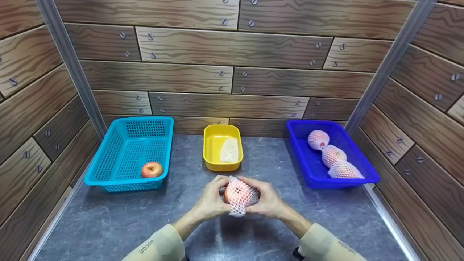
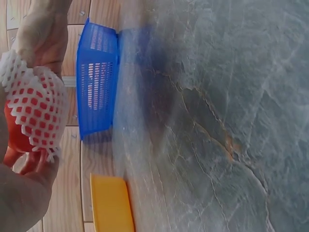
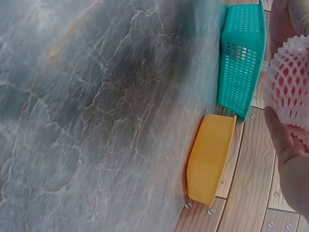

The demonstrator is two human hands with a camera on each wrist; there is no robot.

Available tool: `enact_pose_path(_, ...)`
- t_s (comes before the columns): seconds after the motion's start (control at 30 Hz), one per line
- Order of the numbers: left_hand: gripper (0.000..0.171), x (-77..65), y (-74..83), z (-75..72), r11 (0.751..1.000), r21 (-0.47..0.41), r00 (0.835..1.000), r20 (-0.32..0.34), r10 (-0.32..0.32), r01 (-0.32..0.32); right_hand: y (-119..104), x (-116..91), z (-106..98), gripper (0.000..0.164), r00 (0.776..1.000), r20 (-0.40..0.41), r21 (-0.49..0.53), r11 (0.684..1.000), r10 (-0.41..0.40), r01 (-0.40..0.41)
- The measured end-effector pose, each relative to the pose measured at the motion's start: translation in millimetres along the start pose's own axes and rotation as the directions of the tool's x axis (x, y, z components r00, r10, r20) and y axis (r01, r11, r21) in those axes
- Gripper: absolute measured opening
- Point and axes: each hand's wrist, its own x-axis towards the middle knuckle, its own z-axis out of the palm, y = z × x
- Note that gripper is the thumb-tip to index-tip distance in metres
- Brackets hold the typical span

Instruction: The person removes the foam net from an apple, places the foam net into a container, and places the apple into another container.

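Between both hands, above the front middle of the table, is an apple [image 1: 229, 195] mostly covered by a white foam net sleeve [image 1: 240, 197]. The left hand [image 1: 214, 198] holds it from the left, where some bare red skin shows in the left wrist view. From the right, the right hand [image 1: 266, 199] grips the netted side with fingers and thumb. One loose end of the net hangs down toward the wrists, and the other bunches at the top. Another foam net sleeve [image 1: 229, 150] lies flat in the yellow tray [image 1: 212, 145] beyond the hands.
At the left, a teal basket [image 1: 127, 145] contains one bare apple [image 1: 152, 169]. A blue basket [image 1: 302, 156] at the right carries several netted apples [image 1: 334, 156] in a row. Wood-patterned walls [image 1: 232, 47] enclose the grey marbled table [image 1: 127, 217] at the back and sides.
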Motion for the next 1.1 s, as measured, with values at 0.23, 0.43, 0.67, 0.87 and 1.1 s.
enact_pose_path(0.23,0.069,0.5,1.5,-5.3,0.997,-0.017,0.997,-0.002,-0.075,0.075,-1.8,-1.1,-2.5,0.092,0.999,0.011,0.027,0.999,0.035,-0.035)
enact_pose_path(0.43,0.072,-0.5,2.3,-8.8,0.994,-0.026,0.994,0.019,-0.109,0.109,-5.4,-2.6,-6.9,0.084,0.996,0.051,0.122,0.990,0.067,-0.073)
enact_pose_path(0.67,0.072,-1.0,5.3,-11.7,0.996,-0.005,0.996,0.007,-0.089,0.089,-6.8,-0.5,-12.8,0.066,0.995,0.081,0.163,0.984,0.065,-0.078)
enact_pose_path(0.87,0.071,0.1,6.4,-14.7,0.999,0.033,0.999,-0.014,-0.037,0.037,-3.1,0.2,-13.1,0.042,1.000,0.028,0.216,0.976,0.005,-0.011)
enact_pose_path(1.1,0.070,0.1,8.2,-16.7,0.999,0.014,0.999,-0.016,-0.043,0.043,-3.4,1.7,-11.2,0.019,0.997,-0.071,0.195,0.981,-0.002,0.016)
